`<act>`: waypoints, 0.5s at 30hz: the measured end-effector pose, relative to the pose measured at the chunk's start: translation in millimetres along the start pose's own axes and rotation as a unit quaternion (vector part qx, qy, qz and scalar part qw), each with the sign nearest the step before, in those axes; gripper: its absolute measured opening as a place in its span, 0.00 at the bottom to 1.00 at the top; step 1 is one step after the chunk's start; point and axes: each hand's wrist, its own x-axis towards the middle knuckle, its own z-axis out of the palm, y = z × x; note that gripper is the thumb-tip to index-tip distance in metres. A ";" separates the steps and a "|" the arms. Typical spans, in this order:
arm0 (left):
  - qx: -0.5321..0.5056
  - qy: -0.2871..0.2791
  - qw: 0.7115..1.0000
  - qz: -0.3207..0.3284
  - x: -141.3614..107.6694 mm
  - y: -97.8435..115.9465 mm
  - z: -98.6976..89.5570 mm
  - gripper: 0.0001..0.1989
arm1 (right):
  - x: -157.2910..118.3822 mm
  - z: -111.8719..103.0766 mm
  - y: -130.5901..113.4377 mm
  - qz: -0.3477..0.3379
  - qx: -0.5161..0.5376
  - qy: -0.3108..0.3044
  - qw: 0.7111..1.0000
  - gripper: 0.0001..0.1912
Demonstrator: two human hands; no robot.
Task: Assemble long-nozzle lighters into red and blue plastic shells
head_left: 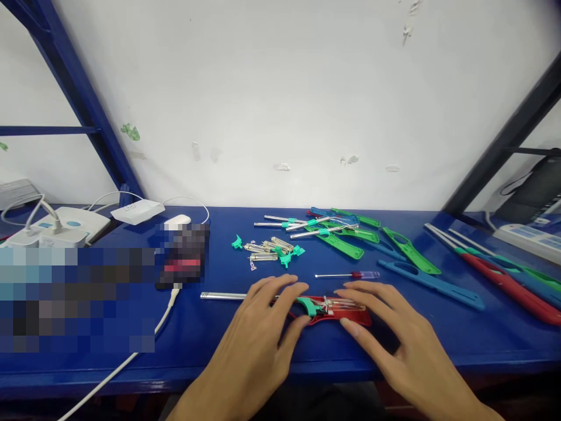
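Note:
A red half-shell of a long-necked lighter [363, 317] lies near the table's front edge, its inside facing up. A teal trigger [310, 305] and thin metal-and-clear inner parts [346, 303] sit in it, and a silver tube [222, 296] sticks out to the left. My left hand [258, 327] curls over the neck end, with thumb and fingers on either side of the trigger. My right hand [403, 336] holds the handle end between its thumb and fingers. Just behind lies a screwdriver [364, 275] with a purple-and-red handle.
Teal triggers [286, 257] and inner parts [262, 256] are heaped behind, beside silver tubes [313, 232] and green shells [412, 251]. A blue shell [432, 283] and assembled lighters [504, 278] lie right. At left are a white cable [164, 321] and power strip [72, 225].

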 end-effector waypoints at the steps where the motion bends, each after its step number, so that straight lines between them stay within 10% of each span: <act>1: 0.010 0.025 1.000 -0.007 -0.7 -2.7 -2.1 0.15 | 0.6 -0.8 -0.1 0.005 0.006 0.008 1.000 0.15; 6: 0.094 0.090 0.991 -0.028 -3.4 -18.4 -7.2 0.10 | 4.4 -5.6 3.5 0.031 0.036 0.050 0.998 0.12; 15: 0.016 0.026 0.998 -0.055 -3.5 -18.3 -9.9 0.12 | 4.8 -7.0 16.3 0.019 -0.013 0.029 0.999 0.15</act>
